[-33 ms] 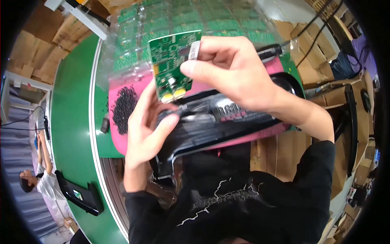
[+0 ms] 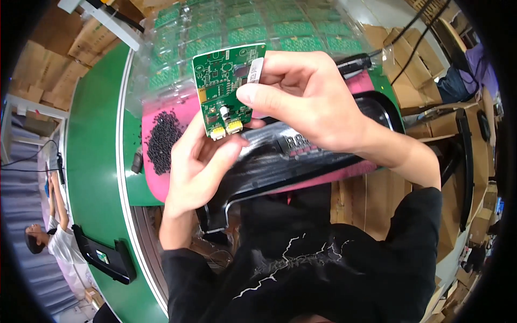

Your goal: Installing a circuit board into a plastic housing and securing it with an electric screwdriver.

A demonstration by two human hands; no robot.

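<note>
A green circuit board (image 2: 218,89) is held upright above the pink mat. My right hand (image 2: 318,102) pinches its right edge, the thumb on its face beside a white label (image 2: 257,70). Round the lower end curls my left hand (image 2: 191,172), its fingers passing behind the board and its thumb just below two pale yellow connectors (image 2: 226,130). Under both hands lies a long, glossy black plastic housing (image 2: 269,164) with a display window (image 2: 296,142); my right forearm and left hand cover parts of it.
Black screws or similar small pieces (image 2: 164,142) are heaped on the pink mat (image 2: 153,185). Behind, plastic trays (image 2: 242,35) hold many green boards. Another black housing (image 2: 105,255) lies on the green table (image 2: 97,161) at left, near a person (image 2: 62,242). Cardboard boxes (image 2: 371,204) stand at right.
The board has turned slightly, its face and connectors showing more fully. My left thumb has come up closer to its lower edge, and the right hand has shifted slightly.
</note>
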